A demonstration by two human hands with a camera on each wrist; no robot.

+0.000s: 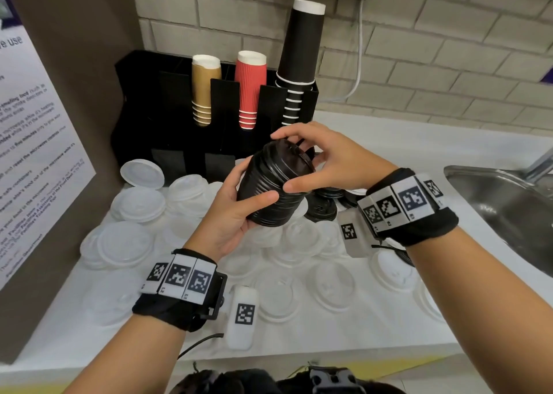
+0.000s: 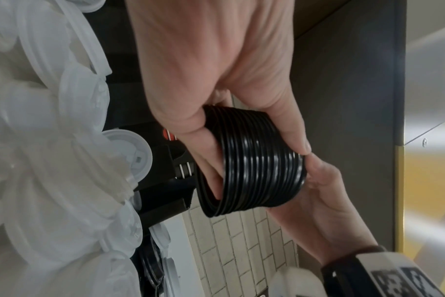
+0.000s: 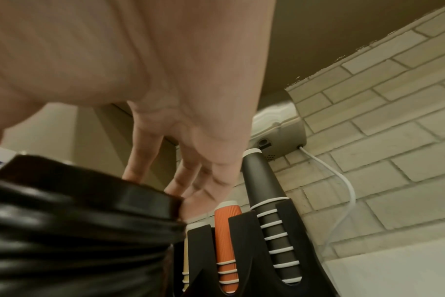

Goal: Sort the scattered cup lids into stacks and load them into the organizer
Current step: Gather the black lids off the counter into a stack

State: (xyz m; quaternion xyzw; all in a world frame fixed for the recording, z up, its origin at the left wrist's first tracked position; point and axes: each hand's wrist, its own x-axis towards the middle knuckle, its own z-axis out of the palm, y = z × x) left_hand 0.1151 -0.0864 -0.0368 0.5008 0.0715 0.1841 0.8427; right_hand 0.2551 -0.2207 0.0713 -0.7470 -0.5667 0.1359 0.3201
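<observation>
A tall stack of black lids (image 1: 275, 184) is held tilted in the air in front of the black organizer (image 1: 167, 100). My left hand (image 1: 239, 211) grips the stack's lower part from the left, thumb across its ribbed side (image 2: 262, 160). My right hand (image 1: 317, 160) curls over the top lid (image 3: 89, 188), fingers on the far rim and thumb on the near side. Many white lids (image 1: 140, 202) lie scattered over the counter. A few loose black lids (image 1: 323, 208) lie behind the stack.
The organizer holds gold (image 1: 205, 88), red (image 1: 250, 88) and black cup stacks (image 1: 299, 64) in its upper slots. A steel sink (image 1: 508, 202) lies at the right. A brown panel with a white notice (image 1: 39, 142) stands at the left, and a brick wall behind.
</observation>
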